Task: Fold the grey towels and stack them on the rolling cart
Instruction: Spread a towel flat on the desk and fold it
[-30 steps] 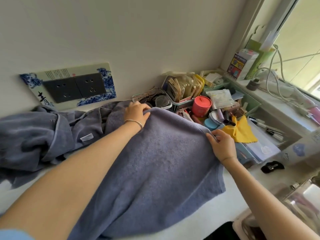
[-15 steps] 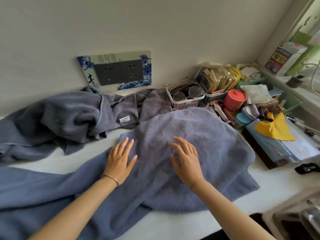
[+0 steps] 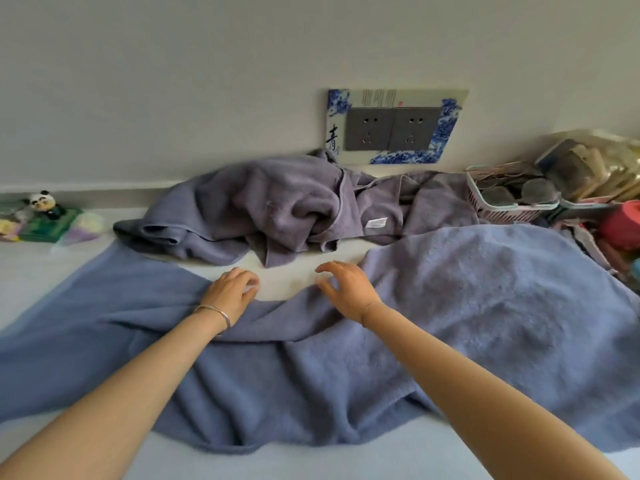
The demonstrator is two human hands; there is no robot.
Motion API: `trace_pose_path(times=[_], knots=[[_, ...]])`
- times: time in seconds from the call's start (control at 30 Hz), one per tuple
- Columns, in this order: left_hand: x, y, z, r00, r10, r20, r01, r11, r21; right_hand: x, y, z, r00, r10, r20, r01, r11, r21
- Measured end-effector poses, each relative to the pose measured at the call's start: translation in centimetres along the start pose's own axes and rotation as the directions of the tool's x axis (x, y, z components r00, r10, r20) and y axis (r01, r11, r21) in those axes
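A large blue-grey towel point(image 3: 467, 306) lies spread and rumpled across the white counter point(image 3: 287, 275), its right part draped over clutter. My left hand point(image 3: 232, 292) rests at the towel's far edge near the middle, fingers curled against the cloth. My right hand point(image 3: 346, 289) hovers at the same edge a little to the right, fingers apart and bent, touching the cloth. Behind them a second, purplish-grey towel point(image 3: 277, 206) sits crumpled in a heap against the wall, a white label showing on it. No rolling cart is in view.
A wall socket panel point(image 3: 391, 128) with blue pattern sits above the heap. At the right stand a pink basket point(image 3: 509, 202), bags and a red container point(image 3: 623, 223). A panda figure point(image 3: 43, 202) and small items are at the far left.
The view has swung left. Both hands slid from the towel's flat middle up to its far edge, and the towel now lies spread wider to the left.
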State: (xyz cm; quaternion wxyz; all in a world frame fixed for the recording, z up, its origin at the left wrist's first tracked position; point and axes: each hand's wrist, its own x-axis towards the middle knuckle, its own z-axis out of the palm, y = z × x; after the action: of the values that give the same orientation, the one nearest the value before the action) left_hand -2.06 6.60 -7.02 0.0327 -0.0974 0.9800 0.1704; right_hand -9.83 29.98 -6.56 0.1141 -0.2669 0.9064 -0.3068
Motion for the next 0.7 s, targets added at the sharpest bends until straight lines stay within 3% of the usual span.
trace_pose_path(times=[0.1,0.2,0.27,0.33,0.4,0.43,0.5,0.57,0.63,0.7], knots=[[-0.1,-0.9,-0.7,0.996,0.02,0.083,-0.035,0.983,0.181,1.1,-0.8,0.4,0.989,0.087,0.123,-0.084,0.996,-0.027],[0.0,-1.7,-1.9,0.977,0.028,0.213,-0.104,0.93,0.353,1.4,-1.1,-0.3,0.979,0.139,0.148,-0.122,0.986,-0.116],[-0.3,-2.3,-2.7,0.972,0.077,0.224,-0.13,0.964,0.233,1.6,-1.3,-0.8,0.948,0.146,0.284,-0.143,0.989,-0.033],[-0.7,-2.6,-3.2,0.973,0.133,0.188,-0.135,0.991,-0.002,1.7,-1.6,-1.6,0.85,0.135,0.509,-0.202,0.976,0.079],[-1.0,-3.1,-3.9,0.984,0.161,0.078,-0.141,0.965,-0.219,1.8,-1.8,-2.2,0.759,0.12,0.64,-0.242,0.964,0.107],[-1.0,-3.2,-4.4,0.986,0.165,-0.008,-0.161,0.947,-0.277,1.9,-2.1,-2.5,0.751,0.098,0.653,-0.234,0.964,0.124],[-0.4,-3.5,-5.4,0.969,0.126,-0.212,-0.19,0.931,-0.312,2.6,-2.9,-3.2,0.856,0.024,0.516,-0.175,0.953,0.247],[0.4,-3.8,-6.9,0.925,0.052,-0.377,-0.169,0.944,-0.284,3.7,-4.3,-3.6,0.988,-0.023,0.151,-0.01,0.976,0.215],[1.1,-4.6,-7.2,0.911,-0.01,-0.412,-0.084,0.974,-0.209,4.5,-5.9,-3.4,0.985,-0.07,-0.156,0.064,0.997,-0.046],[0.6,-6.7,-6.3,0.916,-0.106,-0.386,0.057,0.989,-0.136,4.6,-7.3,-1.4,0.967,-0.097,-0.235,0.045,0.975,-0.219]])
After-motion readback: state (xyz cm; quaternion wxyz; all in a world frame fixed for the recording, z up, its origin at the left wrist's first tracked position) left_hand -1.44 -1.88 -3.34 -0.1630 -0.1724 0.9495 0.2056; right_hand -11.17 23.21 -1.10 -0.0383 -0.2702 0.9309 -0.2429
